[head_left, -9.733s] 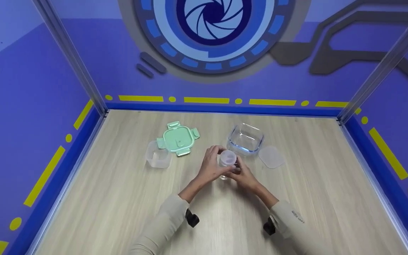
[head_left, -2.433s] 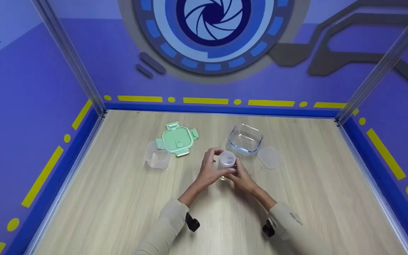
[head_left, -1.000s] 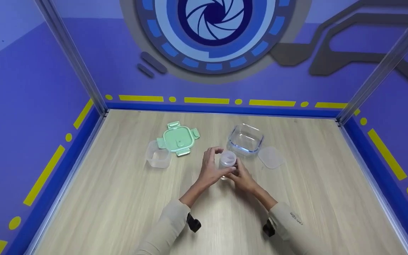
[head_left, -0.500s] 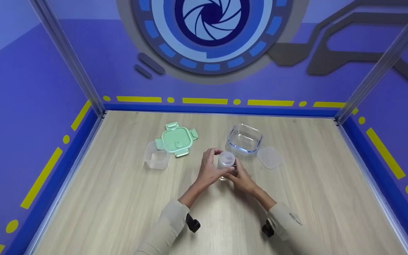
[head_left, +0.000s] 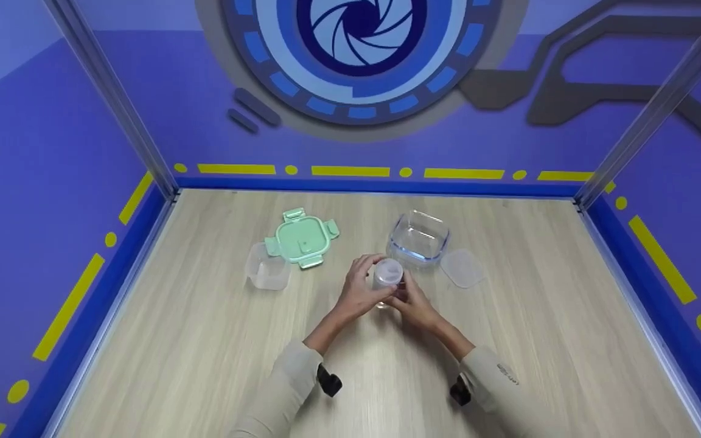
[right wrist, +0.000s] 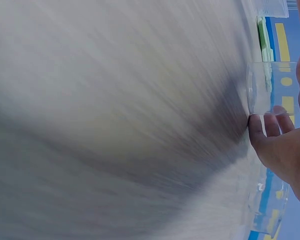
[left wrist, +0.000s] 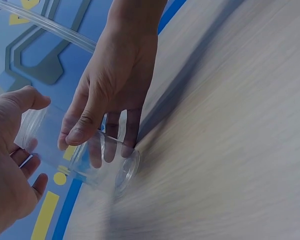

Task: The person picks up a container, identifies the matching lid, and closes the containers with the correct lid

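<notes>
A clear cylindrical jar (head_left: 388,274) with a frosted, see-through upper part stands upright on the table, in front of me. My left hand (head_left: 361,293) curves round its upper part, fingers on the far side and thumb on the near side. Lower down, my right hand (head_left: 414,304) holds the clear body between thumb and fingers. In the left wrist view a ridge rings the jar (left wrist: 97,162) midway, and the right fingers show through its wall. The right wrist view has the jar's foot (right wrist: 257,90) close by the right fingertips.
Behind the hands stands a square glass container (head_left: 419,238), with a frosted flat lid (head_left: 462,269) to its right. A green clip lid (head_left: 303,239) lies left, overlapping a small translucent tub (head_left: 268,267). Blue panels (head_left: 265,146) wall the wooden table (head_left: 204,340).
Both hands stay round the jar in nearly the same place, with only slight finger shifts. The containers and lids have not moved; the head view drifts slightly.
</notes>
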The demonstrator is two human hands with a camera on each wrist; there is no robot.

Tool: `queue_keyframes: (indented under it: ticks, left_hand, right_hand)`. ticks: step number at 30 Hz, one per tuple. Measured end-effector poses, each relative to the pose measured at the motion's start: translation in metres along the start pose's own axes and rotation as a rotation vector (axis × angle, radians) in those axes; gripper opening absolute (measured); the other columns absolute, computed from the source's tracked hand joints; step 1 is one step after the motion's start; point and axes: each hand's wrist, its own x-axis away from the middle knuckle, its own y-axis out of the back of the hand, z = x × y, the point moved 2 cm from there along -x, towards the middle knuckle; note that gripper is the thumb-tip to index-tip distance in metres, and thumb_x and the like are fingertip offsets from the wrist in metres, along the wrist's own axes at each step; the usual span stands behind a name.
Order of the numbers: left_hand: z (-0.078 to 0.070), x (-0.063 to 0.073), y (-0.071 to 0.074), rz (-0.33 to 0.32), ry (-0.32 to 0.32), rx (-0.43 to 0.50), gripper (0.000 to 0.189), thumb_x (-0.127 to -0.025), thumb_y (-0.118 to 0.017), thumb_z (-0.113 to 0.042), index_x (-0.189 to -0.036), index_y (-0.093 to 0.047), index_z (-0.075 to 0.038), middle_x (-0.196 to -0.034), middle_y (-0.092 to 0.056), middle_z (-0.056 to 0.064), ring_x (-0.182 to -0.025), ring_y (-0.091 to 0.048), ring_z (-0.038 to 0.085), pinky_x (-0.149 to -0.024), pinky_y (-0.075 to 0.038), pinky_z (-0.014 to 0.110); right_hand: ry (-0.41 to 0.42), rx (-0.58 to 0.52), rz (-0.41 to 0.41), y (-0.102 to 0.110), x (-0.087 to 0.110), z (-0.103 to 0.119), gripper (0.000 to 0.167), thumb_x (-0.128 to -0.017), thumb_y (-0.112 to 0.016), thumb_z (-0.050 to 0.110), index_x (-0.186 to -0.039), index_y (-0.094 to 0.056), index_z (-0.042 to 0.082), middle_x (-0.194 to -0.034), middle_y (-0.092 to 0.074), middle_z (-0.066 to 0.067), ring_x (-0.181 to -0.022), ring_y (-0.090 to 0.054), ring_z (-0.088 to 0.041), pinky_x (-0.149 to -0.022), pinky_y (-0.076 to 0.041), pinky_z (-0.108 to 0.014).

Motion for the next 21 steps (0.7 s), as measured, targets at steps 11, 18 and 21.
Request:
queue_keyframes:
  ticks: [11,18,21]
  left_hand:
    - [0.0005,-0.0025,0.0011,0.041,0.0,0.027,0.068,-0.081,-0.079,-0.017,-0.144,-0.055,-0.007,-0.143,-0.058,0.012,-0.131,-0.048,0.026,-0.106,-0.045,0.05]
    - [-0.0029,0.0004,0.0024,0.023,-0.064,0.027,0.085,-0.078,-0.087,-0.026,-0.149,-0.045,-0.007,-0.15,-0.051,0.012,-0.14,-0.041,0.029,-0.111,-0.042,0.051]
    - [-0.0045,0.0017,0.0024,-0.033,-0.066,-0.007,0.086,-0.075,-0.09,-0.032,-0.146,-0.048,-0.009,-0.143,-0.054,0.011,-0.136,-0.045,0.028,-0.112,-0.04,0.051]
  right_hand:
    - [0.019,0.002,-0.004,0.0006,-0.0008,0.0015,0.066,-0.098,-0.065,0.003,-0.151,-0.027,-0.007,-0.147,-0.047,-0.033,-0.135,-0.052,-0.048,-0.11,-0.048,-0.05]
    - [0.0,0.022,-0.011,0.0012,0.0006,0.0041,0.066,-0.098,-0.065,0.005,-0.151,-0.027,-0.006,-0.146,-0.047,-0.03,-0.135,-0.051,-0.045,-0.109,-0.048,-0.05]
    - [0.008,0.02,-0.005,0.0009,0.0013,0.0042,0.066,-0.099,-0.065,0.006,-0.15,-0.026,-0.007,-0.144,-0.048,-0.031,-0.134,-0.052,-0.045,-0.107,-0.05,-0.047]
